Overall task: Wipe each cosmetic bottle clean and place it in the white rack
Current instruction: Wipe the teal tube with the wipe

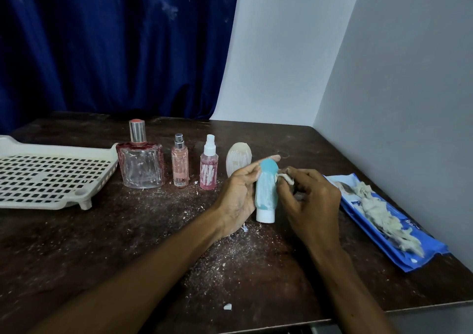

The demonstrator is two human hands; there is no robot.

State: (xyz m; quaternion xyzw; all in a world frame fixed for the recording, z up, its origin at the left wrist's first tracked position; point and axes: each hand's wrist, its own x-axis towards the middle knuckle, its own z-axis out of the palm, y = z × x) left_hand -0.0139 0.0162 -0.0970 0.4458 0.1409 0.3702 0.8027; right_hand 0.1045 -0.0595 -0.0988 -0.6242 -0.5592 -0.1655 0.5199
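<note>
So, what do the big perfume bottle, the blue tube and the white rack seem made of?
Big perfume bottle: probably clear glass, see-through with glints; cap looks like shiny metal. Blue tube: likely matte plastic, opaque, white-smeared. White rack: moulded plastic, by its perforated grid and dull sheen.

Blue tube (266, 193) upright on white cap, white-smeared; white rack (58, 150) far left.

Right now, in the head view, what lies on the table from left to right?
white rack → large perfume bottle → slim pink spray bottle → pink bottle with white pump → white tube → blue tube (left hand grips it, right hand pinches wipe) → blue packet
</note>
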